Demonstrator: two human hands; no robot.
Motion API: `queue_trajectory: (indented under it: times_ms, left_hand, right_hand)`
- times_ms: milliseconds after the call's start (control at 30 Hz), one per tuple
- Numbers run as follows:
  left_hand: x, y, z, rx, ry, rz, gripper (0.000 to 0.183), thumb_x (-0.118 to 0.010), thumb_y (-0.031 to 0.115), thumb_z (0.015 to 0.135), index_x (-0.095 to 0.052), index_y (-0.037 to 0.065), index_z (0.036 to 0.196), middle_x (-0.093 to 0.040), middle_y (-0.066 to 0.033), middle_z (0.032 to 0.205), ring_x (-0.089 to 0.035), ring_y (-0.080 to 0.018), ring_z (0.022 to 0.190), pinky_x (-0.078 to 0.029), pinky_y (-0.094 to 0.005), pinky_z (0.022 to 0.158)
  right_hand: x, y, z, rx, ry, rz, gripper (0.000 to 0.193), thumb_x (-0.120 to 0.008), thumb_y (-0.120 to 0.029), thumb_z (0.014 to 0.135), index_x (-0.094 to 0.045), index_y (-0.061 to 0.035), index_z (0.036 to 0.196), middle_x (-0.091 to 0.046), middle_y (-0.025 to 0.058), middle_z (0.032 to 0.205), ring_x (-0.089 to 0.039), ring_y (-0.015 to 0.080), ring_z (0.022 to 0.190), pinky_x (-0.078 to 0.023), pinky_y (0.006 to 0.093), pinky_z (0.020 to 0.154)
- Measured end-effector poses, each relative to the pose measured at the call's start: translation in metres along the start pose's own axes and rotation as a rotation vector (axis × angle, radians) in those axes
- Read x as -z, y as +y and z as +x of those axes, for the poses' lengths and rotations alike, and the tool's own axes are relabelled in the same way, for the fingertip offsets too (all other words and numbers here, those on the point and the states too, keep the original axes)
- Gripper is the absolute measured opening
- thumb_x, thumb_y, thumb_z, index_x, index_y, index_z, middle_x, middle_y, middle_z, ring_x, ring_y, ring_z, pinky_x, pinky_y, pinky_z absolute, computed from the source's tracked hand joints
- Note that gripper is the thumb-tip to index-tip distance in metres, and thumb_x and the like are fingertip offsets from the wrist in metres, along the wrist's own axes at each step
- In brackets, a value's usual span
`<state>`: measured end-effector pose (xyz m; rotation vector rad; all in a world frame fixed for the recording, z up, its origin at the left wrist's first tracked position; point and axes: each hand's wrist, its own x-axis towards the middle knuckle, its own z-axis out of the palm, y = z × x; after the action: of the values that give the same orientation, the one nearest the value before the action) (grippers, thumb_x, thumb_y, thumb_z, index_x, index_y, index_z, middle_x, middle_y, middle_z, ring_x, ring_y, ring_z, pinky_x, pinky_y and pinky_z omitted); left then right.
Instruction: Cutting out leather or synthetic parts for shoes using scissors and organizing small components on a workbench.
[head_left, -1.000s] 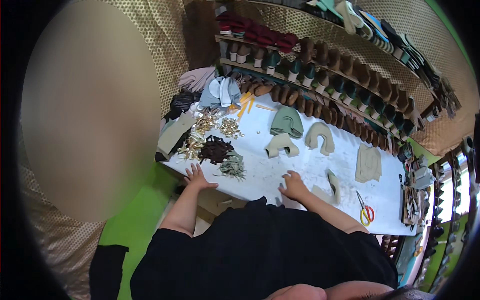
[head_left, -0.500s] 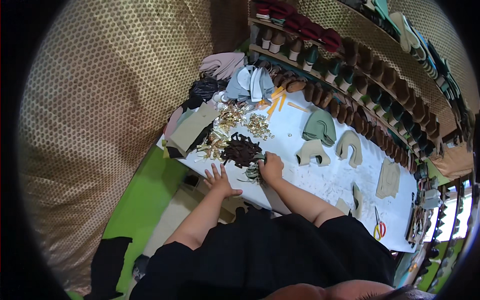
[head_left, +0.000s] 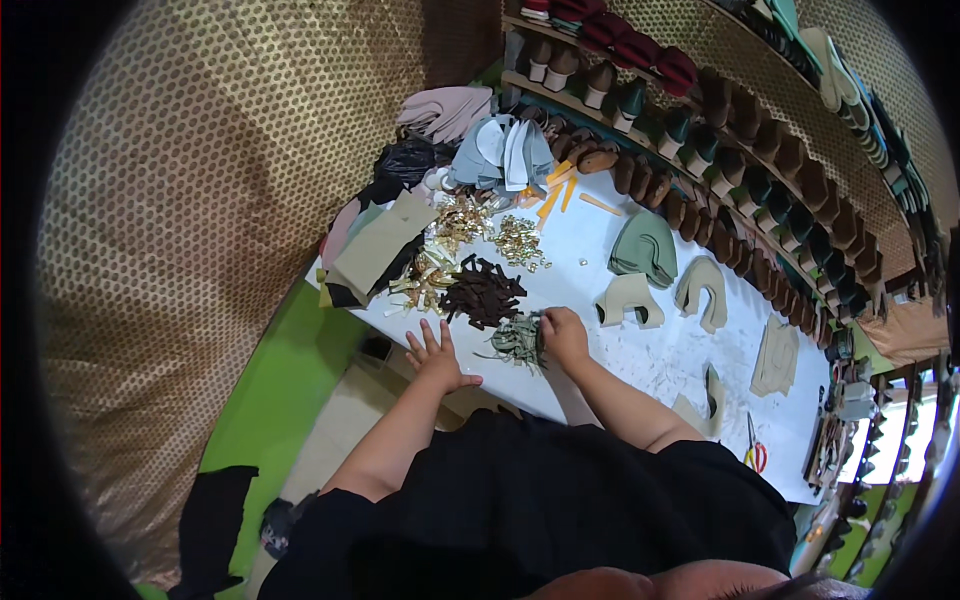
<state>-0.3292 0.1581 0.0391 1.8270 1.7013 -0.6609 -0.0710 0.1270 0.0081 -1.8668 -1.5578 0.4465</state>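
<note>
My left hand (head_left: pixel 435 360) lies with fingers spread at the near edge of the white table, holding nothing. My right hand (head_left: pixel 566 336) is curled at the right side of a loose pile of thin grey-green strips (head_left: pixel 518 340). Its fingertips are closed, and what they pinch, if anything, is hidden. Just beyond the green pile lies a heap of short dark brown strips (head_left: pixel 483 293). Gold and cream strips (head_left: pixel 426 280) lie left of the brown heap. A cluster of small gold metal pieces (head_left: pixel 519 243) sits behind it.
Green cut pieces (head_left: pixel 642 250) and beige curved pieces (head_left: pixel 630 300) lie right of centre on the white table (head_left: pixel 600 375). Scissors (head_left: pixel 755 446) rest near its right end. Racks of shoe lasts (head_left: pixel 720 180) line the far side. Folded beige material (head_left: pixel 382 246) lies at the left.
My right hand has drawn away from the brown heap, moving slightly right. More of the green strip pile now shows. My left hand stays nearly in place.
</note>
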Motion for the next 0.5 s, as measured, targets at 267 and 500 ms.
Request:
queue_trajectory:
  times_ms: [267,500]
  left_hand:
    - [0.008,0.009,-0.005,0.037,-0.026,0.01,0.15,-0.082,0.07,0.055,0.02,0.018,0.153,0.026,-0.022,0.157,0.022,-0.0509,0.142,-0.007,-0.0641,0.114]
    - [0.01,0.011,-0.008,0.06,-0.04,0.029,0.151,-0.081,0.071,0.056,0.022,0.018,0.153,0.026,-0.0225,0.157,0.023,-0.0506,0.142,-0.007,-0.0638,0.115]
  right_hand:
    - [-0.009,-0.035,-0.037,0.33,-0.143,-0.104,0.08,-0.081,-0.047,0.064,-0.052,-0.0088,0.128,-0.047,0.0225,0.133,-0.046,0.0391,0.123,-0.037,0.0493,0.101]
    - [-0.03,-0.056,-0.042,0.125,-0.138,-0.299,0.087,-0.078,-0.057,0.066,-0.051,-0.0144,0.136,-0.039,0.0257,0.14,-0.037,0.0429,0.131,-0.025,0.0546,0.109]
